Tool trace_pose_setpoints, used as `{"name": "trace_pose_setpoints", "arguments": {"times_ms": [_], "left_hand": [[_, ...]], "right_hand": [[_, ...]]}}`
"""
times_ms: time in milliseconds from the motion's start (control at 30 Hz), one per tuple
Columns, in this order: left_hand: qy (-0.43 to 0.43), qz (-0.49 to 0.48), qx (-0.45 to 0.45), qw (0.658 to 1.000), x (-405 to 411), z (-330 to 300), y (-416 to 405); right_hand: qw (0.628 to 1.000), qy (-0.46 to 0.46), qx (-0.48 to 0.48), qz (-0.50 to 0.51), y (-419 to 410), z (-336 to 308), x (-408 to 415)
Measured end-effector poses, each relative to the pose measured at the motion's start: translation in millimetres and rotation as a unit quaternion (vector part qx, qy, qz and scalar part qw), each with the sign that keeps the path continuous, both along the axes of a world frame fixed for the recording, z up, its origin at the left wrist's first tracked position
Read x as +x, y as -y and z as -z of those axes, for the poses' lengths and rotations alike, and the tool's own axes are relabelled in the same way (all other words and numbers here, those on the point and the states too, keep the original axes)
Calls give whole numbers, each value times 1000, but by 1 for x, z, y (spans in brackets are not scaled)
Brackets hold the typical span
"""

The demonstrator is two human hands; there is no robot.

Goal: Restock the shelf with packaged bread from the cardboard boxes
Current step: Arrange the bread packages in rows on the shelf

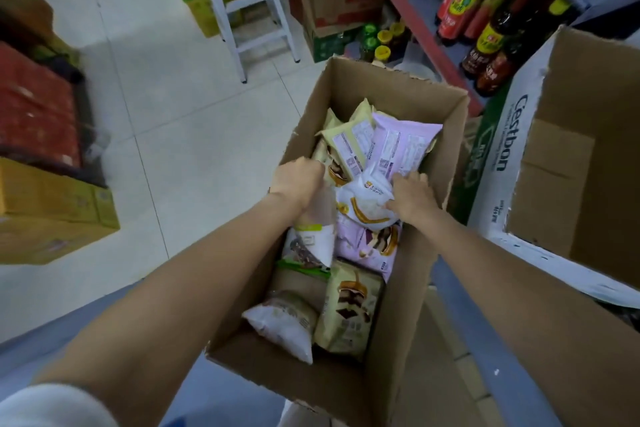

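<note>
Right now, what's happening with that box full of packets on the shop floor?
A person is reaching both hands into an open brown cardboard box of packaged bread. The left hand grips a white packet with a green band; the right hand holds a white packet with an orange ring print. Purple and cream packets still fill the box. A shelf of dark sauce bottles stands beyond it.

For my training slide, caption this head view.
Both hands reach into an open brown cardboard box of packaged bread beside a bottle shelf.

white stepladder, sauce bottles, tiled floor
</note>
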State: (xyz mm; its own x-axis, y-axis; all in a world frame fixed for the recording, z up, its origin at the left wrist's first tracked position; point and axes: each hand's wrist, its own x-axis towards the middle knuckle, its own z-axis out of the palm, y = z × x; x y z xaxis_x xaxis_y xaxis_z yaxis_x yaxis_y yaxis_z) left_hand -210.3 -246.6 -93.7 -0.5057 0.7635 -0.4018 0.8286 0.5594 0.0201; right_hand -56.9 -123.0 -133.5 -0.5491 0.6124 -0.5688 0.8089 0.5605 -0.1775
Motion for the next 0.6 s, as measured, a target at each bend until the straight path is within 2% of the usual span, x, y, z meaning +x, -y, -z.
{"name": "trace_pose_setpoints", "arguments": {"times_ms": [67, 133, 267, 433, 500, 600], "left_hand": [[19, -7, 9, 1000, 1, -5, 1], [52, 0, 34, 998, 4, -11, 4], [132, 64, 94, 985, 9, -30, 11], [151, 156, 200, 955, 31, -90, 17], [157, 190, 215, 945, 46, -122, 17], [165, 227, 246, 928, 79, -173, 17]], "right_hand": [[998, -24, -57, 0, 1, 1, 3], [996, -57, -65, 11, 7, -6, 6], [988, -147, 22, 37, 20, -45, 14], [963, -244, 118, 12, 37, -122, 41], [949, -282, 137, 20, 47, -158, 60], [921, -355, 132, 88, 60, -214, 102]]}}
